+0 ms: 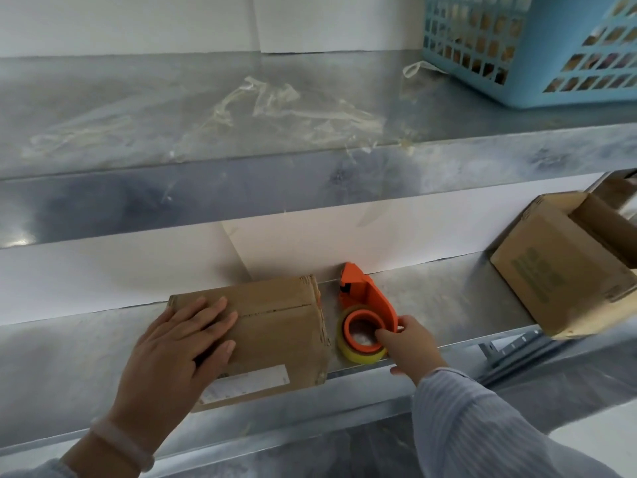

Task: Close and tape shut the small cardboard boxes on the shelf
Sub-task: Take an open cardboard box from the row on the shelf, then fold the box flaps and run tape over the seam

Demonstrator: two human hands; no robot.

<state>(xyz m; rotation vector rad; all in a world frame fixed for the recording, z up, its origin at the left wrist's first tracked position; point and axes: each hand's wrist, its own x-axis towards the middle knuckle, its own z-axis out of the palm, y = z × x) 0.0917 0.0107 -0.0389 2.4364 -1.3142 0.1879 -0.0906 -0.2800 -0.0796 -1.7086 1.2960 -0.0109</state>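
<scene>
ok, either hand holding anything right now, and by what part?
Right hand grips the tape dispenser at its roll end, fingers hooked into the core. Left hand holds nothing: it lies flat on the closed cardboard box.

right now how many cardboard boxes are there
2: a closed box under the left hand, and an open box at the right end of the shelf. Cardboard behind it may be a third.

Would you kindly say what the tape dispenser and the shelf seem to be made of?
The tape dispenser looks like moulded plastic: uniform glossy orange, smooth curves. The shelf appears to be galvanised sheet metal: mottled grey sheen, folded front edge.
</scene>
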